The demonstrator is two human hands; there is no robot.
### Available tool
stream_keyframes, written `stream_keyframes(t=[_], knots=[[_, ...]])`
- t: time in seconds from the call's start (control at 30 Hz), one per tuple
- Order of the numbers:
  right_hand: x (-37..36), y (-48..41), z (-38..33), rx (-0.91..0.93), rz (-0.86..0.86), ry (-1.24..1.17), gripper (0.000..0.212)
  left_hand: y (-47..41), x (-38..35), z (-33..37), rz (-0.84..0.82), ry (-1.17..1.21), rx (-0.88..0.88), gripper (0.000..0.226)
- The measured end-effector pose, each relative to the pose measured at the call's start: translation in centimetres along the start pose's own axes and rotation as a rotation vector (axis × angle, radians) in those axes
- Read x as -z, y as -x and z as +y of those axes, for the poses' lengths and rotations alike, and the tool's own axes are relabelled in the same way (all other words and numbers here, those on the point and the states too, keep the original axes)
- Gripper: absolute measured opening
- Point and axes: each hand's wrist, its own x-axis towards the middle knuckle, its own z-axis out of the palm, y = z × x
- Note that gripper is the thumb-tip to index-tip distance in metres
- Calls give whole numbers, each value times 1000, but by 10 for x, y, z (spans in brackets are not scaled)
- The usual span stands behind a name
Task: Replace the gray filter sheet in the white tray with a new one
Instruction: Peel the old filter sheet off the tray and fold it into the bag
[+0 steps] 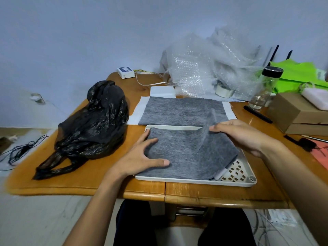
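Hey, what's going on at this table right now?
A person is working a gray filter sheet in a white tray. The left hand presses the sheet flat while the right hand lifts its far right corner, baring the tray's grid at the near right. Another gray sheet lies on white paper just behind the tray.

Gray filter sheet point(188, 155), white tray point(236, 181)

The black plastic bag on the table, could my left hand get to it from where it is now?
Probably yes. The left hand lies flat on the gray sheet, holding nothing, and the black bag sits just to its left with only bare table between.
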Motion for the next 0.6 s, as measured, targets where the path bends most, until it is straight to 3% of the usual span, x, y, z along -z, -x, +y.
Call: stream_keyframes(t=[0.03, 0.1, 0.2, 0.33, 0.47, 0.6], knots=[[-6, -1, -5, 13, -2, 3, 28, 1, 3, 1, -36, -16, 8, 115], [-18, -6, -11, 57, -19, 20, 42, 2, 5, 1, -69, -21, 11, 117], [-34, -13, -19, 93, -25, 50, 67, 5, 2, -2, 71, 107, -22, 94], [-54, -22, -30, 119, -40, 70, 55, 5, -5, -11, 399, 253, -57, 48], [-79, -28, -40, 126, -55, 140, 36, 3, -7, -12, 408, 225, -40, 39], [-109, -41, -41, 136, -76, 210, 47, 2, -6, -17, 423, 189, -59, 34]])
